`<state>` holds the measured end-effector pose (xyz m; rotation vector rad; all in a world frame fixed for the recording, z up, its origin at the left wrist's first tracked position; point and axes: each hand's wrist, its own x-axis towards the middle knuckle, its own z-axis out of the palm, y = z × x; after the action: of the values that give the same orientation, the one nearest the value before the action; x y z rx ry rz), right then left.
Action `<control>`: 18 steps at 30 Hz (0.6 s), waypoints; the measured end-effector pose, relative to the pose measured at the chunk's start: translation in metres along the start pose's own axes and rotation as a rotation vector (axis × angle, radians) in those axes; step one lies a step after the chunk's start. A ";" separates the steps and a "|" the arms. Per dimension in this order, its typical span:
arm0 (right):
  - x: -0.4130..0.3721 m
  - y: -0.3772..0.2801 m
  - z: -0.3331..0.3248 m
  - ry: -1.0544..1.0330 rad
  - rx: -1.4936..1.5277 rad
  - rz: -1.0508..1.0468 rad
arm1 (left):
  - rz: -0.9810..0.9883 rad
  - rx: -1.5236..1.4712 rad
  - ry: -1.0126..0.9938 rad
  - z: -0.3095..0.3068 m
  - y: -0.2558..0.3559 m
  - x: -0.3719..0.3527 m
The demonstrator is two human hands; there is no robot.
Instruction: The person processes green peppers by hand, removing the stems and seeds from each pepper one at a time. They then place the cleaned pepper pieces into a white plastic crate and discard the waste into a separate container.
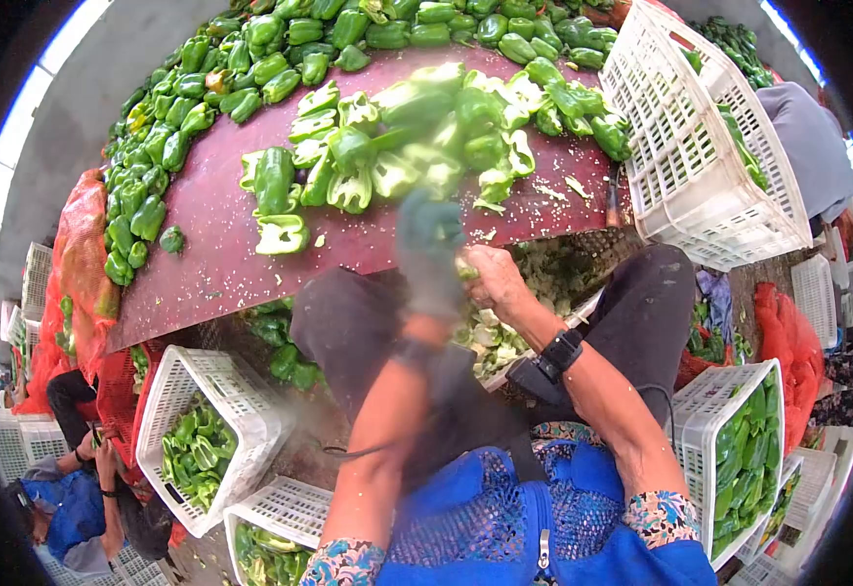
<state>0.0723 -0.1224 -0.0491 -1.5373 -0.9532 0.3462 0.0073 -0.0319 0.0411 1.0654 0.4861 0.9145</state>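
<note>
My left hand wears a dark teal glove and is blurred by motion above the near edge of the dark red table. My bare right hand sits right beside it, fingers closed around a pale green pepper piece. A black watch is on that wrist. Cut green pepper halves lie heaped on the table just beyond both hands. Whole green peppers are piled along its far and left edges. What the gloved hand holds is not discernible.
Pale pepper scraps fill a bin between my knees. White crates of cut peppers stand at lower left and lower right. Another white crate leans at the table's right. Another person crouches lower left beside a red mesh sack.
</note>
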 end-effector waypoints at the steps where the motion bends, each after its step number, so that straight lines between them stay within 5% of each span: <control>1: -0.004 -0.005 0.001 0.018 0.089 0.104 | 0.165 0.194 -0.042 -0.009 -0.014 0.006; 2: -0.007 -0.009 0.000 0.045 0.237 0.251 | 0.331 0.387 -0.083 -0.025 -0.038 0.018; 5: -0.007 -0.066 -0.017 0.210 0.815 0.772 | 0.214 0.082 -0.173 -0.032 -0.042 0.022; 8: -0.014 -0.061 -0.048 0.114 0.891 0.679 | -0.038 -0.387 -0.258 -0.030 -0.029 0.022; 12: -0.012 -0.068 -0.074 -0.117 0.303 0.694 | -0.030 -0.274 -0.180 -0.017 -0.019 0.019; 18: -0.016 -0.066 -0.072 -0.141 0.548 0.612 | 0.179 0.006 -0.257 -0.013 -0.009 0.015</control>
<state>0.0887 -0.1874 0.0233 -1.2657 -0.4095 1.0686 0.0098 -0.0149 0.0289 1.2271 0.1822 0.9167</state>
